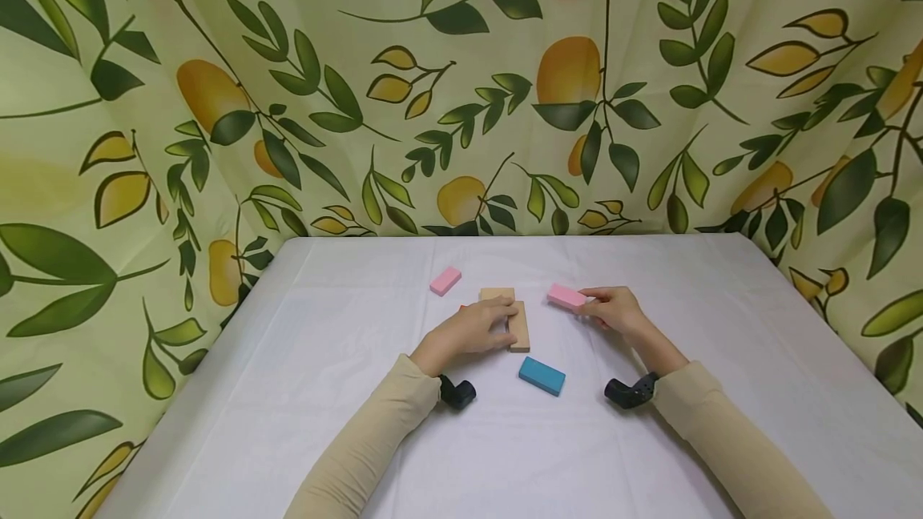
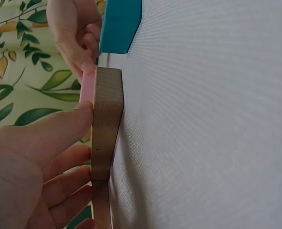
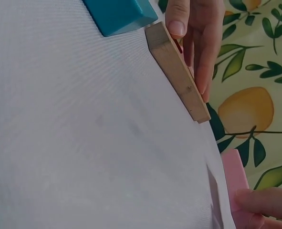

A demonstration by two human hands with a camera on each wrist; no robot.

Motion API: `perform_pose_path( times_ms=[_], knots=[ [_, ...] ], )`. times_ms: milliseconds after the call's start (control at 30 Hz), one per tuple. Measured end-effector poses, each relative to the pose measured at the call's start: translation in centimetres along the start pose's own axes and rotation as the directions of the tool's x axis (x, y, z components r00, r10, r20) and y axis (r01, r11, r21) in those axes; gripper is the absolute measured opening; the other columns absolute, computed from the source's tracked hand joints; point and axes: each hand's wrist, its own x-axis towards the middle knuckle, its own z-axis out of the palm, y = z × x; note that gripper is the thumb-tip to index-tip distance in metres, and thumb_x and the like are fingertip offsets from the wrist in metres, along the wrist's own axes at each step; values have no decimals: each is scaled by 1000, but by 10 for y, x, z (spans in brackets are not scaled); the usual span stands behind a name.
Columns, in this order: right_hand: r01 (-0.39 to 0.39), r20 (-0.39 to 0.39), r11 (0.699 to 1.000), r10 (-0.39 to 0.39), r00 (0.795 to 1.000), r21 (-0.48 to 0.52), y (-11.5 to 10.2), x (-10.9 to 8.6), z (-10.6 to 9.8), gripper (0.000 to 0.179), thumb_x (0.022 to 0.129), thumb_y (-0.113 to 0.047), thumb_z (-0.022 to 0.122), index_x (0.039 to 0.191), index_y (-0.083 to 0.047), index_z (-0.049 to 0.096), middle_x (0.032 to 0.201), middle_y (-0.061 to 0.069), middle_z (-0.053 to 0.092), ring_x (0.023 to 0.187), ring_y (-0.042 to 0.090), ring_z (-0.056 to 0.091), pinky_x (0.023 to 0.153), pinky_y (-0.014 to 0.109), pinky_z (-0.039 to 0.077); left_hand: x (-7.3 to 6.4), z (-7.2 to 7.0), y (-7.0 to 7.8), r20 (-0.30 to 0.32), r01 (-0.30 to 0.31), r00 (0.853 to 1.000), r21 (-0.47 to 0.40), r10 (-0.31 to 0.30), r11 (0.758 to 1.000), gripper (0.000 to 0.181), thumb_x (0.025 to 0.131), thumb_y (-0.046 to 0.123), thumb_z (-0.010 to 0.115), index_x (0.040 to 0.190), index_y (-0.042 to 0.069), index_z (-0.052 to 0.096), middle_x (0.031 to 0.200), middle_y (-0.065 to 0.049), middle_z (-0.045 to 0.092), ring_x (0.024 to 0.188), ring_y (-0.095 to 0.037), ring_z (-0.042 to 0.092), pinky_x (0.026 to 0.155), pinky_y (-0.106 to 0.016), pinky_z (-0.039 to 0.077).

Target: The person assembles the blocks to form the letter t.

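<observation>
My right hand (image 1: 613, 309) pinches one end of a pink block (image 1: 566, 297) between thumb and fingers, right of the wooden blocks. Whether that block touches the tabletop I cannot tell. My left hand (image 1: 476, 327) lies over the wooden blocks, its thumb and fingertips touching their upper faces in the left wrist view. One wooden block (image 1: 519, 328) points toward me; another wooden block (image 1: 497, 293) lies crosswise at its far end. A bit of red (image 1: 462, 307) shows beside the left hand, mostly hidden. Closer to me lies a blue block (image 1: 542, 376), flat and untouched.
A second pink block (image 1: 445, 280) lies farther back, left of the wooden pieces. White cloth (image 1: 346, 327) covers the table. Behind it hangs a leaf-and-fruit patterned curtain (image 1: 404, 142). Each wrist wears a black camera (image 1: 457, 392).
</observation>
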Motion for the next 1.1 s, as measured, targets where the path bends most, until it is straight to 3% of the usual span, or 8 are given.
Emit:
perform_pose_path(
  times_ms=[800, 1100],
  knots=[
    [39, 57, 999, -38, 998, -13, -4, 8, 11, 52, 84, -13, 72, 131, 3, 56, 54, -9, 46, 50, 7, 41, 48, 20, 33, 0, -1, 0, 0, -1, 1000, -2, 1, 1000, 53, 93, 36, 62, 140, 14, 51, 155, -4, 41, 145, -22, 37, 120, -38, 33],
    [20, 58, 1000, -18, 998, -19, -5, 12, 14, 50, 84, -14, 72, 130, 1, 58, 54, -7, 44, 51, 8, 41, 49, 20, 33, 1, 0, 0, 4, 6, 1000, -15, -6, 1000, 53, 93, 36, 62, 141, 15, 50, 155, -4, 40, 146, -22, 36, 120, -38, 32]
  ],
)
